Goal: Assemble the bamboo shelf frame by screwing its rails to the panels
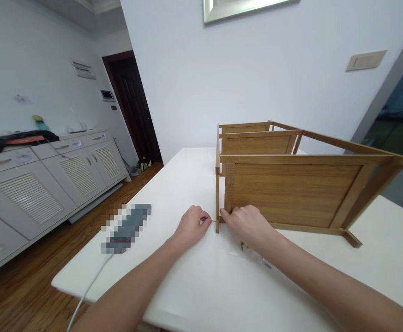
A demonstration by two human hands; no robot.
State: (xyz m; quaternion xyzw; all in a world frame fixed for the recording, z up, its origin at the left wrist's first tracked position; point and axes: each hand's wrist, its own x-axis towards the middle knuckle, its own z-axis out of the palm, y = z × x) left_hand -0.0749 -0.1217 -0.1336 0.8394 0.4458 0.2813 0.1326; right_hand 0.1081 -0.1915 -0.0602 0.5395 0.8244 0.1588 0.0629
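A brown wooden shelf rack (298,196) lies on its side on the white table (187,276). Beside the lower end of its front left post, my left hand (195,223) pinches a thin, light rod that reaches the post; its exact kind is too small to make out. My right hand (246,223) is closed at the lower left corner of the nearest panel, gripping the rack close to that post. Under my right forearm lies a small clear plastic bag (237,249) with a few small metal pieces about it.
A blurred-out dark device (128,230) with a white cable (90,286) lies on the table's left side. White cabinets (59,170) line the left wall, past a strip of wooden floor (21,299). A wall (187,83) rises behind the table.
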